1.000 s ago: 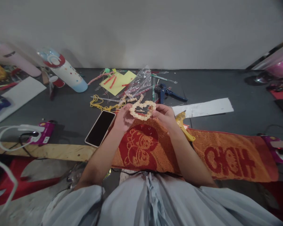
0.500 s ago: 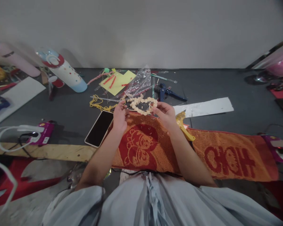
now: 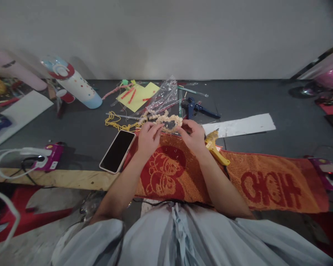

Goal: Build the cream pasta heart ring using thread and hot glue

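Garment (image 3: 155,245): pale grey-blue, loose, plain cloth that creases softly across the lap. Short, wide sleeves, with the left sleeve (image 3: 105,231) and right sleeve (image 3: 255,231) both ending near the elbow. At centre front is a narrow bunch of folds or ties (image 3: 177,221) in the same cloth, which of the two unclear; forearms are bare down to the left hand (image 3: 149,138) and right hand (image 3: 192,136).
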The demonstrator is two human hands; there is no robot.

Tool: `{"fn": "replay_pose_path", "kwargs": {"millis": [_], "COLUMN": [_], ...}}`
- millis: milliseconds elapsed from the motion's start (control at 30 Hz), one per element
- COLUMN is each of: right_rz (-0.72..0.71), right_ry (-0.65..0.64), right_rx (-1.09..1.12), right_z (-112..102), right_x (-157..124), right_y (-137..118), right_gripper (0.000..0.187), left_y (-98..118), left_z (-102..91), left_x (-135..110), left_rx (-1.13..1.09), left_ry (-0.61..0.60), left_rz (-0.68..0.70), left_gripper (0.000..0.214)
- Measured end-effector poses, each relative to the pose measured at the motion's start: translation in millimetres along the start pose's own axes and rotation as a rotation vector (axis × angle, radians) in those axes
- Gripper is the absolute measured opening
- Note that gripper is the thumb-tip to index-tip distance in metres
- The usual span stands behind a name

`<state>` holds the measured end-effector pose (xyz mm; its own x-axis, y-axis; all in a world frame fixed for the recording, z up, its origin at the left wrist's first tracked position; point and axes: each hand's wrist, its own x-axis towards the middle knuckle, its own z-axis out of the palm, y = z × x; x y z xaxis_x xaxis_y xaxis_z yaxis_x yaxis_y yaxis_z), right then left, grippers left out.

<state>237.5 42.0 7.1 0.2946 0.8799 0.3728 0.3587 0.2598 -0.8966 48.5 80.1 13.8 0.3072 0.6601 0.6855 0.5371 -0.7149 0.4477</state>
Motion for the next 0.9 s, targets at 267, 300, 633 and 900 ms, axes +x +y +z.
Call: {"fn": "replay_pose_path", "kwargs": {"millis": [267,300,633,900], "right_rz": [-0.215,-0.234,0.058,0.297], "right_ry": [-0.016,-0.016,0.03,0.036], "right_rx": [-0.166,-0.185,0.005,0.416], "right_z": [-4,-4,-3,-9], "right_x": [0,0,2,11], "right_y": [-5,-6,1,-1], "right_gripper": [0.016,0.015,0.028,0.038], "left_y": [-5,-5,-1,-3], "left_z": [1.3,1.0,-0.5,0.7], "left_x": [-1,-1,-2,8], "left_rx": [0.102,0.114,-0.044,-0.675], "left_ry": [-0.123,-0.139,0.155,0.428], "left_rz": [-0.004,0.01,-0.038,-0.586], "left_gripper": [0.012,0.012,0.02,0.042]}}
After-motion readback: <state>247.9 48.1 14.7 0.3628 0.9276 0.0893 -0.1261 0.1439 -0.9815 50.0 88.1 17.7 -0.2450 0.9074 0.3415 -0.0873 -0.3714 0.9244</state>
